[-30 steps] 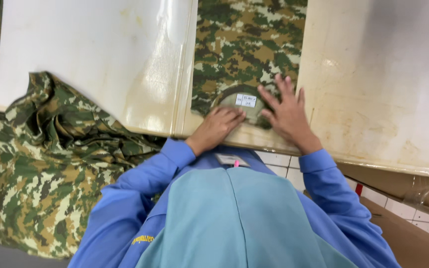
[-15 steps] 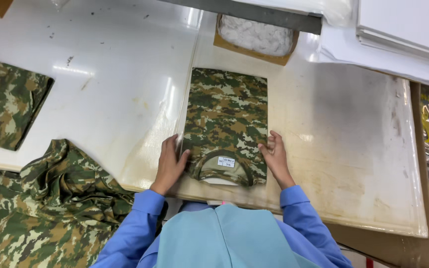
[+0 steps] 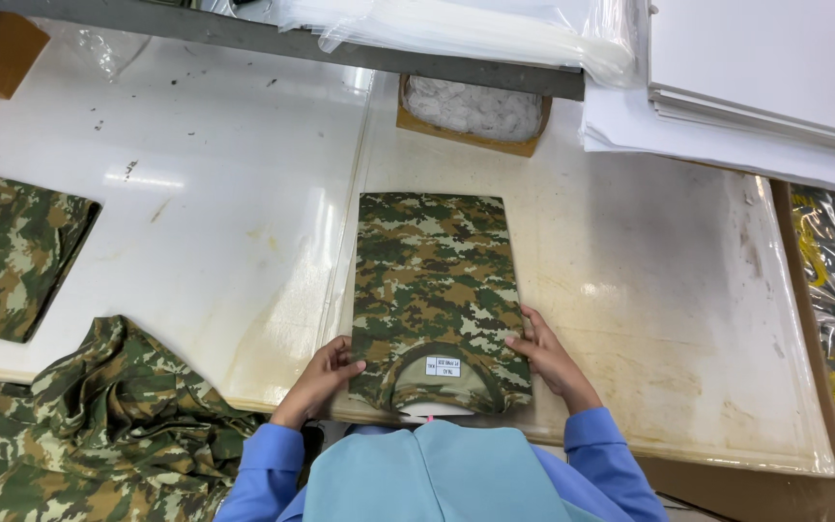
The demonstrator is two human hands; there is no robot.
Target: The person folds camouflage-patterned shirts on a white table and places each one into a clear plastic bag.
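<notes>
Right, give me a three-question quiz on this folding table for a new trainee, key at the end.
1. True or false: the folded camouflage shirt lies flat on the white table, collar end nearest the person.
2. Multiple choice: where is the left hand? A) inside the cardboard box; B) at the shirt's left edge near the collar; C) on the stack of white sheets.
3. Short answer: what lies heaped at the table's near left corner?

Key
1. True.
2. B. The right hand rests on the opposite edge.
3. A loose pile of camouflage garments; another folded camouflage piece lies flat further up the left side.
</notes>
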